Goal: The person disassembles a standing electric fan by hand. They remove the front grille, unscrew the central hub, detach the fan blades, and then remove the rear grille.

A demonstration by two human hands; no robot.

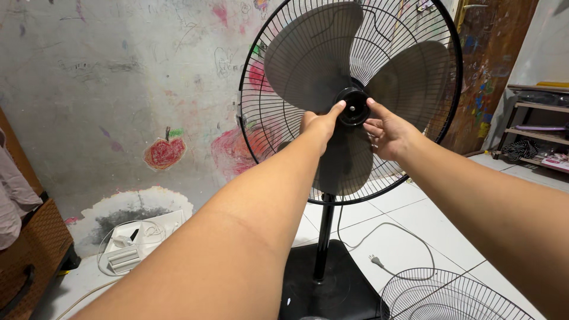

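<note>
A standing fan [349, 101] faces me with its front grille off, showing three grey blades [311, 53] inside the black rear guard [249, 130]. A black round cap [354, 106] sits at the blades' hub. My left hand [320, 123] touches the cap's left side with thumb and fingers. My right hand [388, 131] pinches the cap's right side. Both hands grip the same cap. The fan's black pole [323, 237] rises from a square black base [332, 290].
The loose front grille [444, 296] lies on the white tiled floor at lower right, beside the fan's grey cord and plug [376, 259]. A white device [127, 252] lies by the scribbled wall. A wicker chest [29, 255] stands left, shelves [536, 133] far right.
</note>
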